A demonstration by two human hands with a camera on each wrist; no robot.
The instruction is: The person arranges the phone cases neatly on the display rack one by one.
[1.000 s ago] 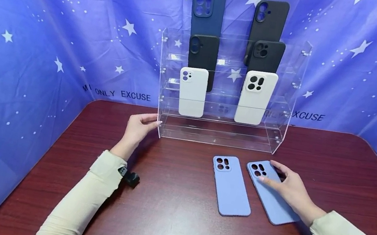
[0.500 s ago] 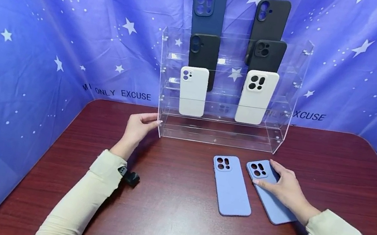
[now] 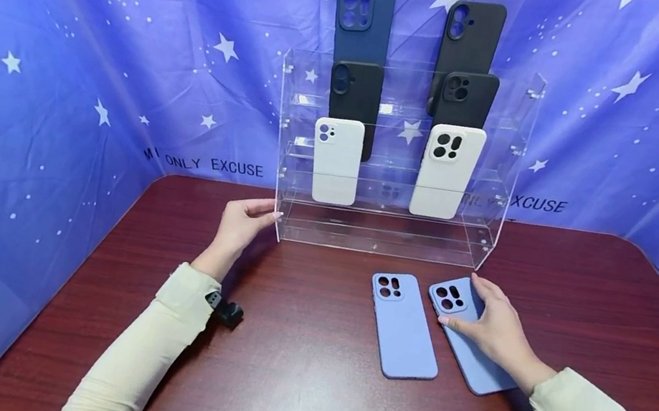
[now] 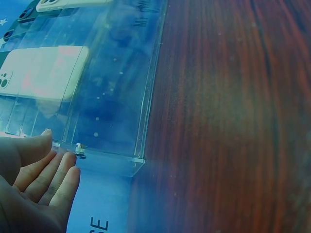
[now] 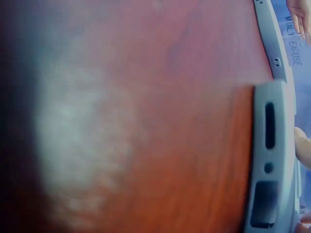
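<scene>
A clear acrylic display stand (image 3: 385, 242) holds several phone cases in tiers. My left hand (image 3: 241, 223) pinches its left side panel near the base, the thumb in front and the fingers (image 4: 63, 189) along the outside. Before the stand, two light blue phone cases lie side by side. My right hand (image 3: 498, 332) grips the right-hand case (image 3: 465, 352) across its upper part, with the thumb on its left edge and fingertips by its top right. That case's bottom edge, with its port cutouts, shows up close in the right wrist view. The left-hand case (image 3: 406, 335) lies untouched.
On the stand, a white case (image 3: 335, 170) and a second white case (image 3: 445, 181) sit lowest. Black cases and a dark blue case (image 3: 373, 38) stand higher. A blue star-printed curtain (image 3: 100, 51) hangs around the dark red table (image 3: 273, 385).
My right hand has shifted slightly left and up along the right-hand blue case, its thumb moving from the case's face to its left edge. The left hand stays in place.
</scene>
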